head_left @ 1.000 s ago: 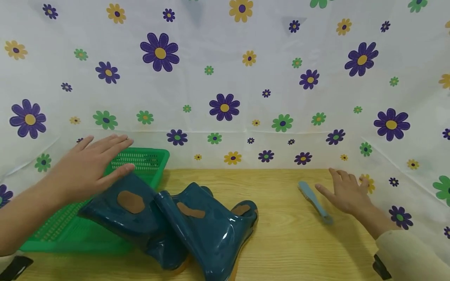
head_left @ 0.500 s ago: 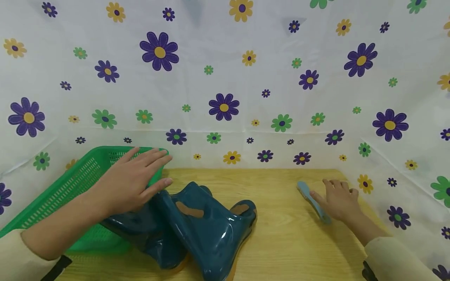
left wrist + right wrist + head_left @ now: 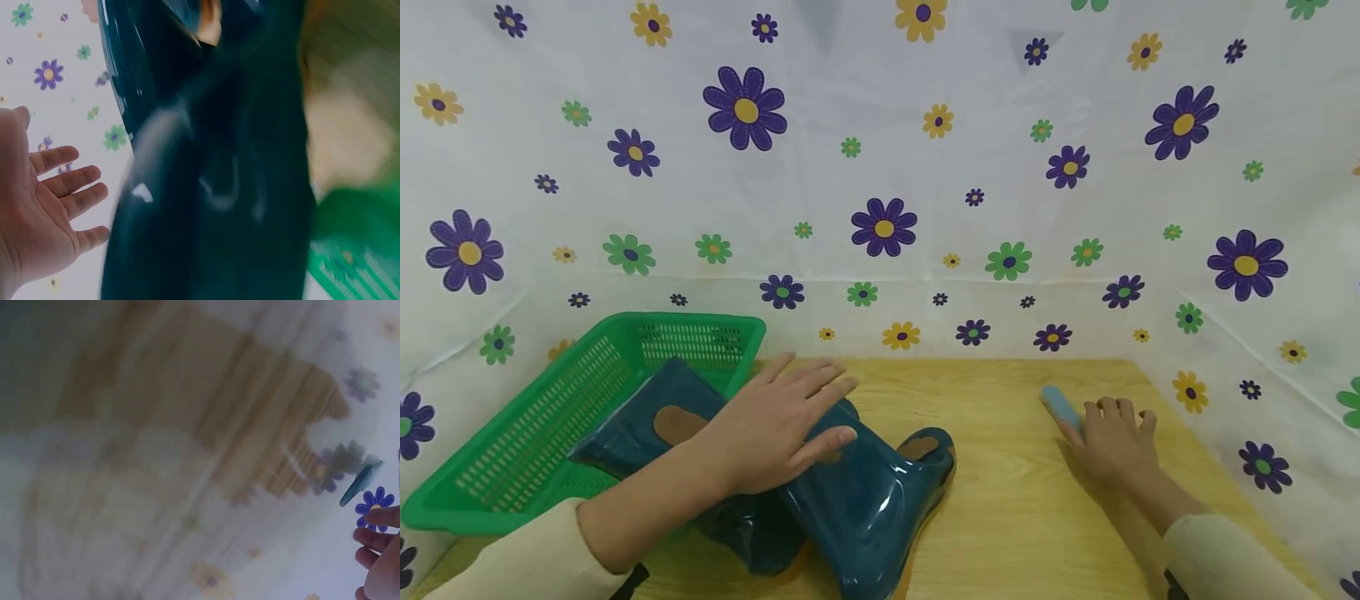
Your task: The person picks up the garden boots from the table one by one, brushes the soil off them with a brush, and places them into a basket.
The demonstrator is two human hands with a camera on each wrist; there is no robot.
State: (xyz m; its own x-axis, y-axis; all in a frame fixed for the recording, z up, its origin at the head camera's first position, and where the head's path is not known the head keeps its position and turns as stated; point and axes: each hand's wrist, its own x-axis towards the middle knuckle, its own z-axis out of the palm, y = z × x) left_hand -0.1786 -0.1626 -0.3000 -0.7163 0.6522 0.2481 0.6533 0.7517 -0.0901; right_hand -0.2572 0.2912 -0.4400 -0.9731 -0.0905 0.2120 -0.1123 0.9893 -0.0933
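My left hand is over a pair of dark teal rubber boots, fingers extended; whether it touches them I cannot tell. One boot lies on its side with brown patches, partly behind the hand. The other boot leans over the green basket's edge, partly covered by my forearm. In the left wrist view, a glossy boot fills the middle beside the spread fingers. At the right, my right hand is over a light blue brush, hiding its handle. The right wrist view shows the brush beyond the fingertips.
A green plastic basket with slotted sides stands at the left. The wooden tabletop extends under everything. A white flower-patterned cloth closes off the back and sides.
My left hand has moved right, from above the basket to over the boots. The right hand has shifted left and over the brush handle. Boots and basket stay put.
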